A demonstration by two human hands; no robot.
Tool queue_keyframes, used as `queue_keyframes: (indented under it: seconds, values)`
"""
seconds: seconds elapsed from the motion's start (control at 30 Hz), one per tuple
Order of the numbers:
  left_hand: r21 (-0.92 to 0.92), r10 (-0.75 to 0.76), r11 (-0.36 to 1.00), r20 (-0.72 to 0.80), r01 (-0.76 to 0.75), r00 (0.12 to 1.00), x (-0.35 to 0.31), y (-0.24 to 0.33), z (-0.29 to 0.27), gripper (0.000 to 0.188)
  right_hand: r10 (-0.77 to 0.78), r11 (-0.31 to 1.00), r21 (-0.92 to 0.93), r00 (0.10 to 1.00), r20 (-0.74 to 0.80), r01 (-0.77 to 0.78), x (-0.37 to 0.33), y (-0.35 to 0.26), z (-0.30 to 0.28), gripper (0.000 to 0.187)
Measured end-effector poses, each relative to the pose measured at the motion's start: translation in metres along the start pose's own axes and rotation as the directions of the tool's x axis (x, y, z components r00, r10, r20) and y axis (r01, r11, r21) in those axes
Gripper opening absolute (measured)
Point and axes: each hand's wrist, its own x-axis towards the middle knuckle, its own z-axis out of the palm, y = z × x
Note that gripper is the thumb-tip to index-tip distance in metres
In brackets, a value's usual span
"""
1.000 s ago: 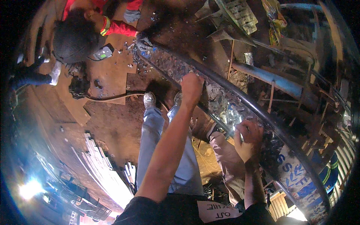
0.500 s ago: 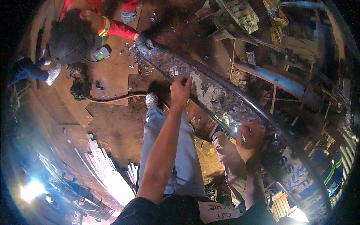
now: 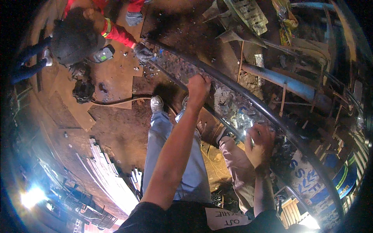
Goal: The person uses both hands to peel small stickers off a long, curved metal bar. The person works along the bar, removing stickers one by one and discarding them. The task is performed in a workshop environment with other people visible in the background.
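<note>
A long sloping trough [image 3: 297, 163] between dark rails runs from the far left to the near right, strewn with small grey, white and blue scraps [image 3: 227, 97]. Over its near rail my left hand [image 3: 199, 88] is closed, knuckles up; whatever its fingers may hold is hidden. Lower down, my right hand [image 3: 261, 144] hovers close above the scraps, thumb and fingers loosely bent and apart, with nothing visible held. At the far end a co-worker's grey-gloved hand [image 3: 143, 51] touches the trough's edge.
The co-worker's red sleeve [image 3: 120, 35] reaches in from the far left. Another person's leg in tan trousers [image 3: 237, 159] stands close on my right. Brown sheets [image 3: 116, 77] cover the floor; a hose [image 3: 124, 101] crosses them. Blue pipe [image 3: 285, 80] lies beyond the trough.
My left hand has shifted right, farther over the scraps. My right hand's fingers have loosened slightly. The co-worker's gloved hand has moved a little left and down.
</note>
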Motion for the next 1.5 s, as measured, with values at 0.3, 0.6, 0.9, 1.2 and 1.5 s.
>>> queue_keyframes:
  seconds: [0.3, 0.6, 0.9, 1.2, 1.5]
  values:
    - [-0.033, -0.218, 0.976, -0.03, 0.217, 0.976, -0.005, -0.006, 0.006, 0.03, -0.016, 0.999, 0.048, 1.0, -0.015, 0.016, -0.001, 0.003, -0.002, 0.023]
    - [-0.254, -0.201, 0.947, 0.013, 0.197, 0.98, -0.021, -0.034, -0.024, 0.033, -0.016, 0.999, -0.041, 0.998, -0.055, 0.013, -0.003, 0.005, 0.011, 0.026]
    - [-0.133, -0.127, 0.985, -0.117, 0.111, 0.985, -0.005, 0.008, -0.014, 0.03, 0.009, 1.0, -0.025, 1.0, -0.025, -0.01, -0.001, 0.002, 0.003, 0.022]
    - [-0.012, 0.021, 1.0, 0.011, -0.02, 1.0, 0.003, -0.01, 0.002, 0.029, 0.028, 0.999, -0.024, 1.0, -0.009, -0.028, -0.001, 0.0, 0.004, 0.019]
    - [-0.096, -0.082, 0.991, 0.081, 0.089, 0.993, 0.008, -0.01, 0.012, 0.031, 0.044, 0.998, -0.047, 0.999, 0.028, -0.042, -0.004, 0.002, 0.005, 0.019]
